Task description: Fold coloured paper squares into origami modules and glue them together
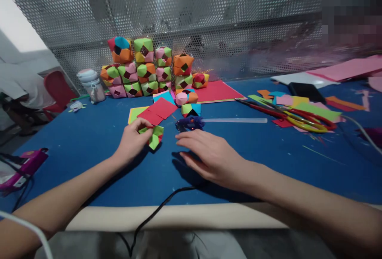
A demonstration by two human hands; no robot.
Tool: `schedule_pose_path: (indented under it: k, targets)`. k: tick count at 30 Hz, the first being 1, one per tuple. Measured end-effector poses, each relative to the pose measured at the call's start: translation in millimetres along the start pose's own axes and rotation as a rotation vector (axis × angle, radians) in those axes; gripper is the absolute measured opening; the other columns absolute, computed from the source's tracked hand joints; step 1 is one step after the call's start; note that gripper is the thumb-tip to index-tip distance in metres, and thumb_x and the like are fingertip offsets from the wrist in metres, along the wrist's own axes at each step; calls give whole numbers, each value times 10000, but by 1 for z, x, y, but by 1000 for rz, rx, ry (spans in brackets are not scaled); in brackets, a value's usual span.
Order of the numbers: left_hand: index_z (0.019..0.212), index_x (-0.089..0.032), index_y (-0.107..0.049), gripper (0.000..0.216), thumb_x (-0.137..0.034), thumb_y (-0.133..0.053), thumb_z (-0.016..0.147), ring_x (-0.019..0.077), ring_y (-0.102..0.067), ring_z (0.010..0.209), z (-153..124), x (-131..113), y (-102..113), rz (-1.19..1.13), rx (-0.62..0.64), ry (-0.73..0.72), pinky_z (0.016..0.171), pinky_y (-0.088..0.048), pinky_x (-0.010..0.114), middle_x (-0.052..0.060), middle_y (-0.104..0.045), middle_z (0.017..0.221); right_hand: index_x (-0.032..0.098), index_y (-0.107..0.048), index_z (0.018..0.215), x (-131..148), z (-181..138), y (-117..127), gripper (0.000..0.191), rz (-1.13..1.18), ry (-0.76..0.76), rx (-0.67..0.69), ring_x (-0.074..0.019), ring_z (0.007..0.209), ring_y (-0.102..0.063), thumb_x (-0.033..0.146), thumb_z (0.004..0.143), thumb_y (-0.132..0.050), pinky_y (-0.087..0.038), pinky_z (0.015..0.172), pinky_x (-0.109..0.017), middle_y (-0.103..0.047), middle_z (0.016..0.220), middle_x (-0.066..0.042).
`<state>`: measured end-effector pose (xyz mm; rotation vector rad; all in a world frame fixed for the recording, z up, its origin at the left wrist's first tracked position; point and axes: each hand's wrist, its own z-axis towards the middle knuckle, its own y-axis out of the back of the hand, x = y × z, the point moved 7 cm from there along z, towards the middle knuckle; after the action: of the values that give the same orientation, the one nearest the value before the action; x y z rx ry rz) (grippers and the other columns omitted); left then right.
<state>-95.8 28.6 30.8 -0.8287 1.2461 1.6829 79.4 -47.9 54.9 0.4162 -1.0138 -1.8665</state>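
My left hand (133,139) is closed on a folded green and red paper piece (155,136) that rests on the blue table (89,143). My right hand (209,157) hovers flat just above the table with its fingers stretched out, holding nothing. Its fingertips are close to a blue glue gun (189,123), whose clear glue stick (235,120) points right. Loose red, green and cyan paper squares (158,110) lie just beyond my left hand.
A stack of several coloured paper cubes (143,68) stands at the back by a mesh wall, with a small jar (91,86) to its left. Red-handled scissors (301,117) lie among paper scraps at the right. A pink glue gun (26,163) sits far left. A black cable (155,211) crosses the front edge.
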Motion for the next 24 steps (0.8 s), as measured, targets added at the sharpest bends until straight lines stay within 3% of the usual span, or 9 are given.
schedule_pose_path:
  k: [5, 8, 13, 19, 24]
  targets:
    - [742, -184, -592, 113, -203, -624, 635, 114, -516, 539, 23, 11, 29, 34, -121, 18, 518, -384, 231, -3, -609, 667, 138, -615, 846, -5, -4, -10, 183, -165, 46, 338, -194, 711, -596, 159, 877, -436, -416, 634, -318, -652, 807, -101]
    - [742, -174, -615, 125, -206, -632, 622, 107, -496, 520, 32, 19, 39, 47, -140, 39, 497, -367, 224, -4, -602, 648, 153, -605, 798, -19, -14, -4, 187, -211, 1, 427, -167, 651, -568, 163, 877, -435, -362, 611, -292, -631, 729, -66]
    - [763, -156, -638, 174, -204, -640, 595, 105, -496, 537, 40, 33, 42, -25, -132, 80, 492, -362, 216, 10, -613, 676, 187, -617, 791, -62, -32, 10, 245, -124, -211, 419, -141, 641, -556, 245, 901, -405, -325, 579, -252, -628, 718, -37]
    - [742, -134, -642, 193, -229, -642, 574, 113, -521, 548, 45, 45, 35, -88, -124, 142, 495, -380, 218, 25, -618, 670, 210, -616, 799, -131, -41, 4, 245, -196, -482, 489, -146, 604, -553, 309, 869, -404, -280, 509, -241, -637, 721, -29]
    - [739, -131, -610, 187, -222, -641, 578, 113, -540, 558, 53, 33, 25, -169, -116, 160, 493, -394, 216, 27, -608, 680, 169, -600, 773, -172, -8, 13, 173, 34, -582, 283, -157, 666, -577, 269, 812, -465, -386, 580, -249, -640, 736, -45]
